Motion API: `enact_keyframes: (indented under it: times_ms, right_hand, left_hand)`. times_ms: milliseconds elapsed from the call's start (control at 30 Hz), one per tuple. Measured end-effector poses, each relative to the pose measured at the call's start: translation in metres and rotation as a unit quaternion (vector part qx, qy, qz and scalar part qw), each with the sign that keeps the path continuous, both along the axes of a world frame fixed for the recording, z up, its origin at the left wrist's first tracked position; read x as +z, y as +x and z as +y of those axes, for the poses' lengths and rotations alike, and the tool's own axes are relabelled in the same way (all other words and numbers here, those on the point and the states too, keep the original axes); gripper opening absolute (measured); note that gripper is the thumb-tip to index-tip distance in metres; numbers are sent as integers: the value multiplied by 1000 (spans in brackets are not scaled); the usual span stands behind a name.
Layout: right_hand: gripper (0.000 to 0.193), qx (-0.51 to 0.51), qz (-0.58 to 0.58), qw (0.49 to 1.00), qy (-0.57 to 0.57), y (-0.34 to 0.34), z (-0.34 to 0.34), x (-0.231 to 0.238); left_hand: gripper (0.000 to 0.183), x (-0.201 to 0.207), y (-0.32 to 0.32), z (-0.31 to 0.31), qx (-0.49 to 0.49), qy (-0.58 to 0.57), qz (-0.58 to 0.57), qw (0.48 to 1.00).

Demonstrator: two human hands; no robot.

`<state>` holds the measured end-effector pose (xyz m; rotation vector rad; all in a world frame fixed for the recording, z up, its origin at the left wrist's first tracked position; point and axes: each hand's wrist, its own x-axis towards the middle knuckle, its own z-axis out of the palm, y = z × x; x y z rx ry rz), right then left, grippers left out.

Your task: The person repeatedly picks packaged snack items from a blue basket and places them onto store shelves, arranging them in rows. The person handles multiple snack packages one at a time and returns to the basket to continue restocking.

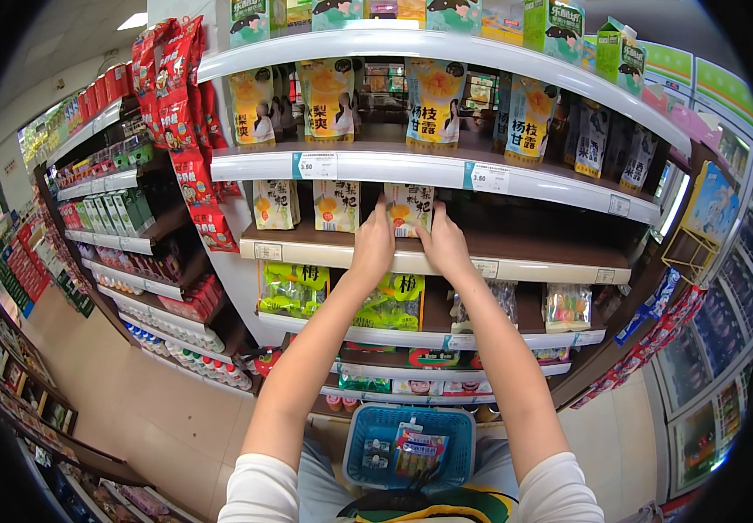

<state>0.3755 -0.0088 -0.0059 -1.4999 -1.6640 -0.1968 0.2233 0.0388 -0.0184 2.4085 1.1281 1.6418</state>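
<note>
Reaching onto the brown shelf (559, 242), over its cream front edge (559, 273), with open room rightward; holding upright, between left hand (375, 240) and right hand (446, 244), a cream fruit-printed packet (408, 211), right of a similar packet (335, 207).

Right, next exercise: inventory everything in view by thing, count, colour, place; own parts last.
Cream packs: three in front, cream, middle shelf
Pouches: several, yellow, white, black, shelf above
Cartons: several, green, top shelf
Hanging packets: many, red, upper left
Snack bags: two, green, below middle shelf
Basket: one, blue, lower centre
Basket packets: several, multicoloured, inside it
Side shelves: several, brown, left
Fridges: one row, dark, right
Sleeves: two, white, lower edge
Left grip: one, bare, left side of rightmost cream pack
Right grip: one, bare, that pack's right side
</note>
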Motion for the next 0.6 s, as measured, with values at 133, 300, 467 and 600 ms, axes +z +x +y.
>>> enact_keyframes:
  times_ms: [133, 300, 467, 600]
  right_hand:
    - [45, 3, 5, 1000, 7, 1, 2, -2]
    - [43, 3, 0, 1000, -2, 1, 1, 0]
    - [43, 3, -8, 1000, 0, 2, 2, -1]
    - [46, 10, 7, 1000, -3, 2, 0, 0]
  left_hand:
    - [49, 4, -1, -5, -2, -3, 10, 1000]
    - [44, 2, 1, -5, 6, 6, 4, 1000]
    - [41, 1, 0, -5, 11, 0, 16, 1000]
    - [41, 3, -2, -6, 6, 3, 26, 1000]
